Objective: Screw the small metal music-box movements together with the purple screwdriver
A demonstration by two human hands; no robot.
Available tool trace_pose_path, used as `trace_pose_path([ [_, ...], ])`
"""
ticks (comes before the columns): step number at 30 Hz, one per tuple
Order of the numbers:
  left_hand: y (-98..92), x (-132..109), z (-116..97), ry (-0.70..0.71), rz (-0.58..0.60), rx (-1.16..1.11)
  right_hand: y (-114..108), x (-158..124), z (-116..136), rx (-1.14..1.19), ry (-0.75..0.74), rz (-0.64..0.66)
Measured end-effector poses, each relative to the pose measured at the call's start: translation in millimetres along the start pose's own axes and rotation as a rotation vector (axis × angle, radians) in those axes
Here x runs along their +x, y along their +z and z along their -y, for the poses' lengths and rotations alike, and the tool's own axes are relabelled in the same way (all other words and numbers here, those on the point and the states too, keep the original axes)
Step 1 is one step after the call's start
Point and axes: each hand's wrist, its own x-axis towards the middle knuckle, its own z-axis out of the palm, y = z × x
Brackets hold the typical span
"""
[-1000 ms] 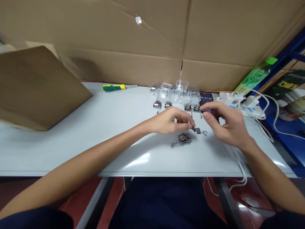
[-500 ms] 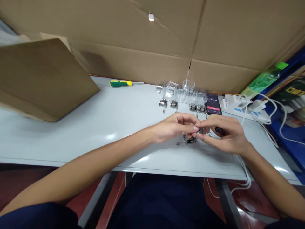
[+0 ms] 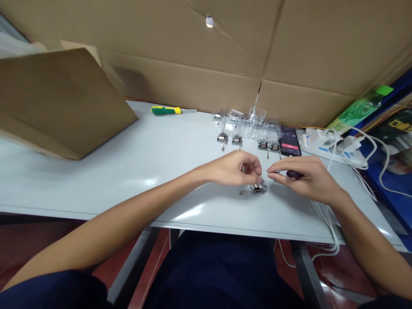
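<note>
A small music box mechanism (image 3: 258, 189), metal on a clear plastic base with its crank pointing left, lies on the table before me. My left hand (image 3: 236, 168) is over it with curled fingers, thumb and index finger nearly meeting at its upper edge. Whether anything small sits in that pinch is hidden. To the right, my right hand (image 3: 304, 178) is closed round a small screwdriver (image 3: 294, 174) with a dark rounded handle. Its thin shaft runs between thumb and index finger, which point left towards the mechanism without touching it.
Several music box mechanisms (image 3: 236, 140) and clear plastic cases (image 3: 246, 127) stand at the back, beside a phone (image 3: 290, 146). A green-yellow screwdriver (image 3: 166, 110) lies further left, near a cardboard box (image 3: 64, 103). Right are a power strip (image 3: 312, 140), white cables and a bottle (image 3: 358, 107).
My hands have parted: fingertips that met above the mechanism are now separated by a gap. The left hand has drawn slightly left, and the mechanism on the table shows more fully.
</note>
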Motion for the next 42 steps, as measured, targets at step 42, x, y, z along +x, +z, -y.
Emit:
trace_pose_path([
  [42, 13.4, 0.2, -13.2, 0.206, -0.23, -0.444, 2.5, 3.2, 3.4, 0.642, 0.515, -0.036],
])
